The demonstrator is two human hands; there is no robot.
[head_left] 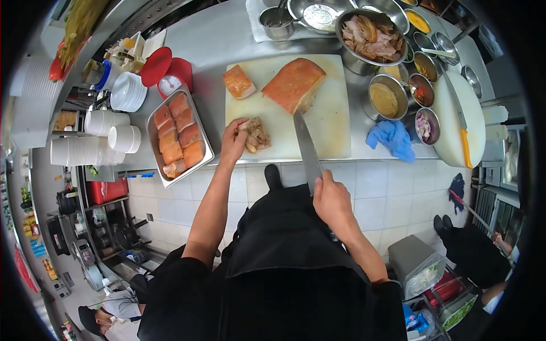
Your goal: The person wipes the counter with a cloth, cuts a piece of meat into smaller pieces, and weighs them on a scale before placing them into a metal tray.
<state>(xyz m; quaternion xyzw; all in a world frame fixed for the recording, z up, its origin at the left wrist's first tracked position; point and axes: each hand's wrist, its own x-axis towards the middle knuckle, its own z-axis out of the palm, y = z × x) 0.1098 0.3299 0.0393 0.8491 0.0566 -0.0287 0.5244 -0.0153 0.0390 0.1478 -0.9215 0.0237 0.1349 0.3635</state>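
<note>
My right hand (333,200) is wrapped round the handle of a large kitchen knife (307,149), whose tip reaches the lower edge of a big slab of pork with browned skin (296,85). At the front left of the white cutting board (333,133), the fingers of my left hand (234,140) grip a piece of cooked pork (257,135). Its rough, meaty side faces up. A smaller block of skin-on pork (239,82) lies behind it on the board, apart from both hands.
Left of the board stands a metal tray of pork blocks (180,135), near a red scale (181,73) and stacked white containers (106,122). To the right are a bowl of sliced meat (372,38), a blue cloth (391,140) and a yellow-handled knife (465,139). Two other people are nearby.
</note>
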